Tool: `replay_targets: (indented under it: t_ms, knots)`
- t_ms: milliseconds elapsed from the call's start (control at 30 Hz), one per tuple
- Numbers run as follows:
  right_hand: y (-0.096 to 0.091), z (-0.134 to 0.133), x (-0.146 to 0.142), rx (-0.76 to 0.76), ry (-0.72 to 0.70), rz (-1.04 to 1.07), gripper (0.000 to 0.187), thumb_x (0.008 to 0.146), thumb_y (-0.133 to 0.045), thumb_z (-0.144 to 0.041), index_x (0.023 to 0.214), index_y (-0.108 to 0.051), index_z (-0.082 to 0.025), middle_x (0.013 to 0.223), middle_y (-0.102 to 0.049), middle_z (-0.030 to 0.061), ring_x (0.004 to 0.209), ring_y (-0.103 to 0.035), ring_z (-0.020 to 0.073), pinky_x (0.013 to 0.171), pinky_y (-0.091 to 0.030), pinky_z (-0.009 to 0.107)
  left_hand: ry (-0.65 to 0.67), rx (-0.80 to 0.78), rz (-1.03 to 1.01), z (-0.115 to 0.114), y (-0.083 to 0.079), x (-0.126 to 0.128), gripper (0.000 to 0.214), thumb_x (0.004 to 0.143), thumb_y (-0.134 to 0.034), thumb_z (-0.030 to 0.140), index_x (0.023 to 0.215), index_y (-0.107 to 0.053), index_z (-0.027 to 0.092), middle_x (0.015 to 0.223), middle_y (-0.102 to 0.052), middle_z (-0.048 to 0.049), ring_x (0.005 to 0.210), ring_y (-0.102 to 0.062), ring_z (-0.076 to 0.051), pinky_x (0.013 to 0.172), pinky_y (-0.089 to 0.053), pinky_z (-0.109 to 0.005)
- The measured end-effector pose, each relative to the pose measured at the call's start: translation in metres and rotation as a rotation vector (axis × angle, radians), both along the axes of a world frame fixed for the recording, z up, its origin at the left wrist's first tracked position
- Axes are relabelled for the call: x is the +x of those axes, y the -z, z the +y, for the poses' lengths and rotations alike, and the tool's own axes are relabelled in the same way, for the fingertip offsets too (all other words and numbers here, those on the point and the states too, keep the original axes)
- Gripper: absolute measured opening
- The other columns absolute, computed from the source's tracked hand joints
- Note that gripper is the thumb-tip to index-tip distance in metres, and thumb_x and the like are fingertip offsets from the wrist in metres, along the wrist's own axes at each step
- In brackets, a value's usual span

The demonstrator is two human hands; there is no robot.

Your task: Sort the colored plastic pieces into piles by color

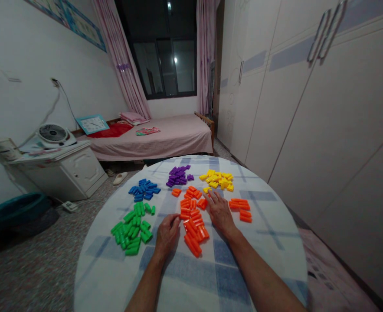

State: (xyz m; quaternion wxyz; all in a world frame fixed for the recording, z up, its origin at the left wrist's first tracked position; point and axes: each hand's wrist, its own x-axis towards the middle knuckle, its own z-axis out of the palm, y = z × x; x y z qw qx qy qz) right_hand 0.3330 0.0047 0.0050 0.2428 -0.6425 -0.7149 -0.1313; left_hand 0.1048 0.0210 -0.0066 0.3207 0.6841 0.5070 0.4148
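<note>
Orange pieces [193, 226]: on what do they lie?

On the round counter [106, 271], covered by a checked cloth; most form an uneven column near its middle, between the two hands.

Which heaps surround them?

Green pieces [126, 228] to the left, blue pieces [145, 189] beyond these; purple pieces [178, 176] and yellow pieces [222, 181] occupy the far side.

In what state are the hands?

The right hand [221, 212] is released, its fingers extended beside the column's far part, near the yellow pieces. The left hand [168, 236] is curled, fingertips at the column's left edge; whether they pinch a piece cannot be told.

Which step does this suggest?

Apparently, handling of the orange colour, the other colours lying apart in separate heaps.

And the smallest detail?

Small orange clusters [239, 204] lie right of the right hand. A next move would seemingly call for a light fingertip pinch, sparing neighbouring pieces.
</note>
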Motion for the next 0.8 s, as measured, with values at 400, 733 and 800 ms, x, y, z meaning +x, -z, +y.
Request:
replay_targets:
  t_ms: [400, 733, 800]
  knots:
    - [-0.007, -0.008, 0.012, 0.012, 0.13, 0.162, 0.017, 0.081, -0.051, -0.014, 0.096, -0.057, -0.019, 0.101, -0.059, 0.0073, 0.099, -0.049, 0.0211, 0.086, -0.035, 0.033, 0.024, -0.008, -0.006, -0.002, -0.002, 0.0, 0.033, 0.084, -0.046, 0.039, 0.095, -0.067, 0.016, 0.098, -0.069, -0.0096, 0.092, -0.062, -0.022, 0.085, -0.046, -0.035]
    - [-0.011, -0.017, 0.046, 0.101, 0.404, 0.196, 0.019, 0.084, -0.05, -0.028, 0.097, -0.058, -0.018, 0.103, -0.06, 0.0104, 0.101, -0.049, 0.0251, 0.083, -0.035, 0.038, 0.013, 0.002, 0.001, -0.001, -0.002, 0.0, 0.032, 0.083, -0.047, 0.037, 0.095, -0.067, 0.016, 0.098, -0.068, -0.0098, 0.093, -0.062, -0.022, 0.086, -0.046, -0.035]
    - [-0.009, -0.016, 0.043, 0.136, 0.355, 0.212, 0.023, 0.083, -0.05, -0.027, 0.103, -0.058, -0.018, 0.109, -0.059, 0.0105, 0.105, -0.048, 0.0254, 0.087, -0.035, 0.04, 0.011, 0.006, -0.001, -0.001, -0.001, 0.0, 0.031, 0.083, -0.047, 0.037, 0.095, -0.067, 0.016, 0.098, -0.069, -0.0095, 0.093, -0.062, -0.022, 0.087, -0.046, -0.035]
